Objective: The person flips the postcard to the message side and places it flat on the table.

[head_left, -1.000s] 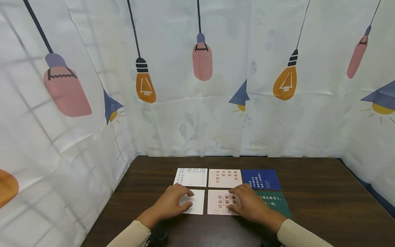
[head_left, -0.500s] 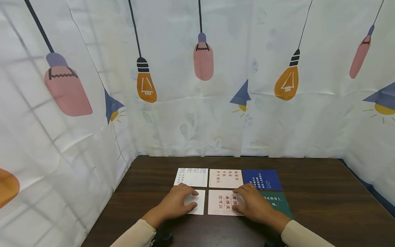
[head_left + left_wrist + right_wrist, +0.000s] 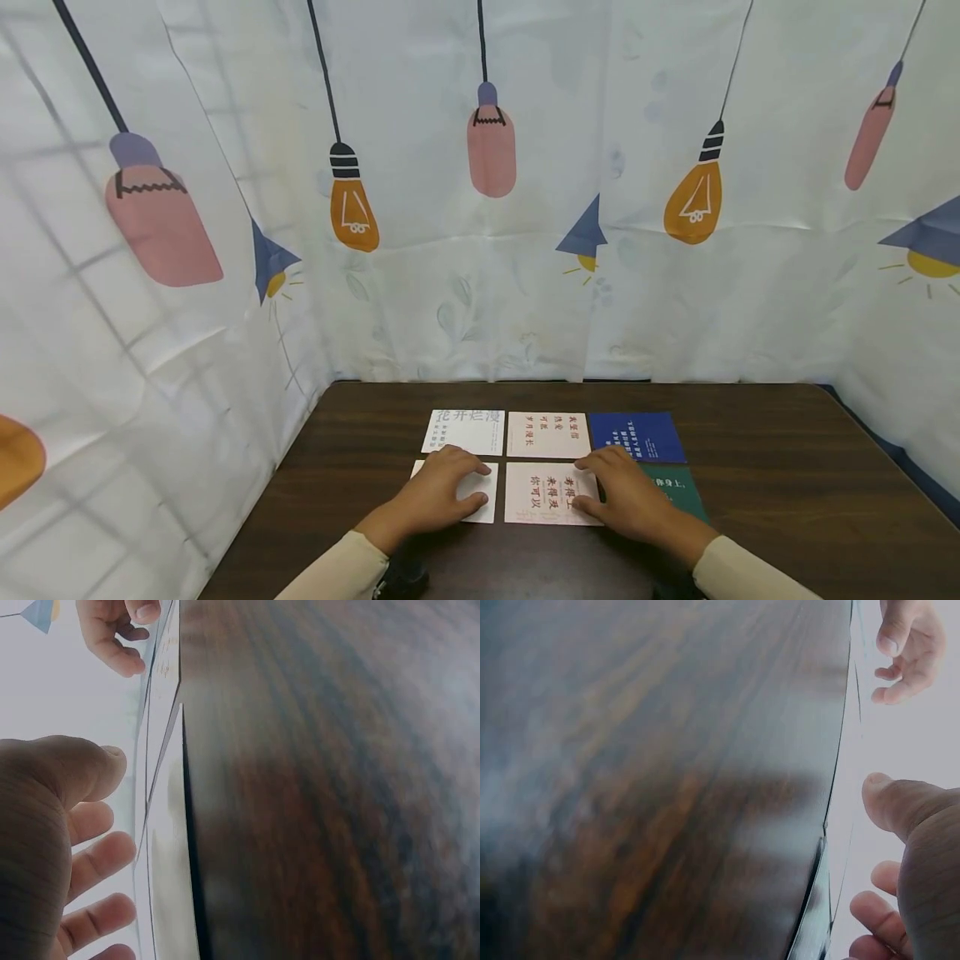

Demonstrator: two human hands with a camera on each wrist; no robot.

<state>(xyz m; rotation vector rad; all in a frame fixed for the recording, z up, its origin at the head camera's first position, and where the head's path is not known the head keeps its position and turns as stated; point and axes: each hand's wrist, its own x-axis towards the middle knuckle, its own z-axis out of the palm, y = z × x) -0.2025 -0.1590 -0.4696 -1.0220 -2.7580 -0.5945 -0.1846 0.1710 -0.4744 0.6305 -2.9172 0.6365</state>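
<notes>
Several printed cards lie flat in two rows of a grid on the table. My left hand (image 3: 435, 493) is over the near-left white card (image 3: 487, 487), its fingers loosely bent and thumb apart, holding nothing. Over the right edge of the near-middle pale pink card (image 3: 536, 493) and the green card (image 3: 677, 490) is my right hand (image 3: 630, 498), equally relaxed. In the wrist views, the left fingers (image 3: 105, 859) and right fingers (image 3: 881, 915) appear slightly above the cards. Part of the white card and much of the green one are hidden beneath the hands.
The far row holds a white card (image 3: 465, 432), a pale pink card (image 3: 546, 435) and a blue card (image 3: 641, 437). All lie on a dark brown wooden table (image 3: 765, 467). White curtains (image 3: 420, 317) printed with lamps enclose its back and sides.
Both hands have drifted slightly to the right, baring more of the near pink card's text and the white card's left corner. The cards stay in place.
</notes>
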